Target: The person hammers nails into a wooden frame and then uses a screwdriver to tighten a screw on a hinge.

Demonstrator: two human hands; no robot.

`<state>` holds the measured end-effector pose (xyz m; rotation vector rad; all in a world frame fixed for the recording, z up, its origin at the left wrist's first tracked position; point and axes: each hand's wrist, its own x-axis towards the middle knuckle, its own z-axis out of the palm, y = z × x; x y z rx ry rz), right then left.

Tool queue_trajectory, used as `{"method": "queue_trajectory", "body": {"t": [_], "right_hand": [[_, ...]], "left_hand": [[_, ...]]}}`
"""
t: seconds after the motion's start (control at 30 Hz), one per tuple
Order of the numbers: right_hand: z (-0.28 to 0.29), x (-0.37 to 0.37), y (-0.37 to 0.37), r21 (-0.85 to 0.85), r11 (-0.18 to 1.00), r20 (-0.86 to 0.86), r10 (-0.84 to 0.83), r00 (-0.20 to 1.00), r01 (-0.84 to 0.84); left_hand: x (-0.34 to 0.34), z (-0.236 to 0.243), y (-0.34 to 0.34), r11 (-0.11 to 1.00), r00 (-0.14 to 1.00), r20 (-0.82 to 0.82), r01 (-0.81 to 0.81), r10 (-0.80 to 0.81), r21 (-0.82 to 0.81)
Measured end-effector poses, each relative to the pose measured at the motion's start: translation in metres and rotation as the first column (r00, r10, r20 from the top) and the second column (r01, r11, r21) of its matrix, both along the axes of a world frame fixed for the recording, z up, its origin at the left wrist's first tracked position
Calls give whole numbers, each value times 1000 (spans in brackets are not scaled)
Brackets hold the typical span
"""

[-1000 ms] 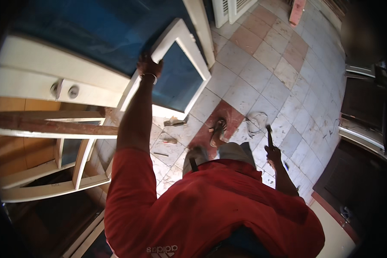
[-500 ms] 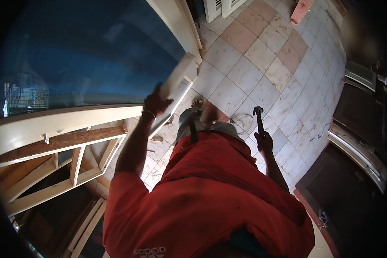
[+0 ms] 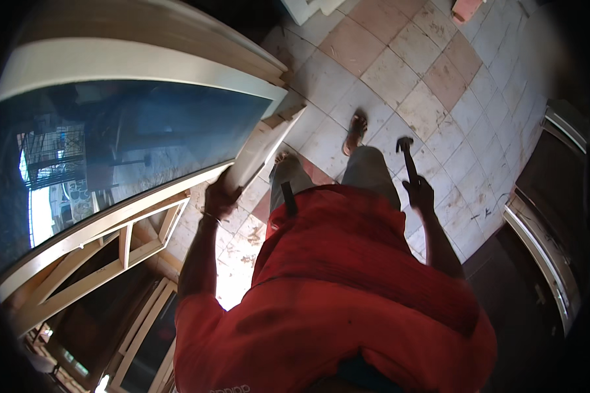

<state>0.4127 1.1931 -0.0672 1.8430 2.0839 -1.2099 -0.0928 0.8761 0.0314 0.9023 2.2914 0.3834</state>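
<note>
My left hand (image 3: 223,195) is closed round the near end of a pale, flat board (image 3: 259,152). The board slants away from me, close alongside the corner of a cream-framed panel with dark blue glass (image 3: 170,141). In my right hand (image 3: 419,194) is a claw hammer (image 3: 410,164), gripped by its handle. Its head points away from me, above the tiled floor and apart from everything else. The fingers of my left hand are partly hidden in shadow.
More cream frames (image 3: 126,245) stand at the left, below the glazed panel. Dirty white and pinkish tiles (image 3: 400,85) cover the floor around my feet. Dark panels with a pale metal edge (image 3: 544,229) lie along the right. A pinkish block (image 3: 467,9) is at the far edge.
My left hand and the board have come nearer to me. My feet have stepped apart, and more of the glazed panel's far frame shows. The hammer stays in my right hand.
</note>
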Motion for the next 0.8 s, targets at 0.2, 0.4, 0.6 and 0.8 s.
{"method": "queue_trajectory", "body": {"t": [0.2,0.4,0.6,0.8], "right_hand": [[5,-32,118,31,955,-69,297,952,-295],[9,-82,168,152,856,-206,516,831,-494],[14,-156,207,4,638,-18,770,638,-770],[22,-216,207,106,481,-59,877,477,-870]], "left_hand": [[-22,4,109,996,995,-60,86,-85,23],[-47,-1,200,976,940,-316,175,-127,128],[-79,-49,285,949,651,-751,154,112,275],[-123,-60,310,988,749,-651,-28,123,155]]}}
